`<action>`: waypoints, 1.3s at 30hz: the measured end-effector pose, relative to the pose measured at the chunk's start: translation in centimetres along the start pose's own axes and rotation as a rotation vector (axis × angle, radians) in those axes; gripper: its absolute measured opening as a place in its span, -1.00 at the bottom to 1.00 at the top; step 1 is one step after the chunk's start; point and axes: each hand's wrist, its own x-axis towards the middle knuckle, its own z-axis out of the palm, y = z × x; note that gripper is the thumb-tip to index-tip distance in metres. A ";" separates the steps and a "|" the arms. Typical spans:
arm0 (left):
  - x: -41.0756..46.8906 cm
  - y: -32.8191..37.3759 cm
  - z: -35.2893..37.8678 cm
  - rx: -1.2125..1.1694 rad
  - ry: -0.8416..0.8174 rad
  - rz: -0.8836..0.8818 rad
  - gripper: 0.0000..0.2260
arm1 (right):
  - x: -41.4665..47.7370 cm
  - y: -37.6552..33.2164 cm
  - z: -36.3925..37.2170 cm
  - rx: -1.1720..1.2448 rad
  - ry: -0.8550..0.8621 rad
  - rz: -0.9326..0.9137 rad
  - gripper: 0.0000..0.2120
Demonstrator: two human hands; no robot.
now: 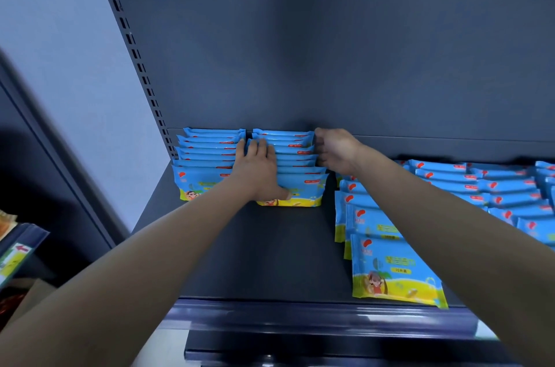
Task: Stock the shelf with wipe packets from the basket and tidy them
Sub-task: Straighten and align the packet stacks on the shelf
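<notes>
Filling most of the view, the dark grey shelf and its tall back panel run up to a slotted upright on the left, and the blue wipe packets stand on the shelf in rows going front to back. Off to the right, a big spread of packets covers the shelf, with a leaning row coming all the way to the front lip. At the back left, two tidy rows sit side by side: the far-left row against the upright, and the second row just beside it. Both bare arms reach in over the shelf. Left hand lies flat, fingers spread across the seam between the two rows, thumb down on the front packet of the second row. Right hand curls against that row's right side near the back, fingers cupped on the packet edges. Whether it actually pinches one, hard to say.
</notes>
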 end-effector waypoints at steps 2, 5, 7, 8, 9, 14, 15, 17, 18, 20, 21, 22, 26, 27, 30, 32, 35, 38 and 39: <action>-0.1 -0.1 0.0 -0.016 -0.012 0.011 0.01 | 0.0 0.2 0.3 0.012 -0.017 0.017 -0.69; -0.1 -0.3 0.1 -0.027 0.019 0.052 -0.03 | -0.1 0.2 0.6 -0.017 0.032 -0.014 -0.70; -0.1 -0.4 0.1 -0.042 0.023 0.072 -0.06 | -0.1 0.1 0.8 -0.056 0.064 -0.029 -0.71; 0.0 -0.4 0.2 -0.050 0.024 0.078 -0.07 | 0.0 0.0 0.8 -0.100 0.086 -0.036 -0.73; 0.0 -0.4 0.3 -0.058 0.026 0.082 -0.08 | 0.1 0.0 0.9 -0.158 0.109 -0.047 -0.76; 0.0 -0.9 0.6 -0.071 0.077 0.098 -0.12 | 0.9 0.2 1.3 -0.490 0.194 -0.136 -0.78; -0.1 -1.0 0.6 -0.067 0.087 0.099 -0.12 | 1.0 0.2 1.5 -0.549 0.224 -0.153 -0.78; -0.3 -1.1 0.8 -0.060 0.101 0.098 -0.13 | 1.4 0.4 1.7 -0.609 0.271 -0.196 -0.80; -0.3 -1.1 0.9 -0.056 0.106 0.098 -0.12 | 1.5 0.5 1.7 -0.610 0.283 -0.227 -0.85; -0.3 -1.2 1.0 -0.037 0.119 0.099 -0.12 | 1.7 0.6 1.8 -0.617 0.293 -0.267 -0.98; -0.3 -1.2 1.0 -0.020 0.124 0.101 -0.13 | 1.8 0.6 1.8 -0.640 0.294 -0.277 -0.90; -0.3 -1.2 1.0 0.001 0.127 0.105 -0.13 | 1.9 0.6 1.8 -0.679 0.293 -0.279 -0.85; -0.3 -0.9 1.0 0.055 0.128 0.099 -0.15 | 2.0 -0.3 1.6 -0.819 0.300 -0.304 -0.77; -0.3 -0.9 1.0 0.057 0.125 0.096 -0.15 | 2.0 -0.5 1.5 -0.828 0.308 -0.300 -0.73; -0.4 -0.7 1.1 0.065 0.128 0.087 -0.16 | 2.2 -0.7 0.7 -0.725 0.282 -0.233 -0.87; -0.3 -0.6 1.1 0.079 0.142 0.082 -0.17 | 1.7 -0.7 0.4 -0.540 0.243 -0.139 -0.90; -0.1 -0.4 1.2 0.111 0.160 0.079 -0.18 | 0.8 -1.0 0.2 -0.349 0.227 -0.063 -0.77; 0.1 -0.2 1.1 0.111 0.140 0.070 -0.16 | 0.1 -1.0 0.0 -0.277 0.182 -0.013 -0.74; 0.2 -0.2 1.1 0.102 0.125 0.069 -0.15 | -0.1 -0.9 0.0 -0.279 0.153 -0.003 -0.75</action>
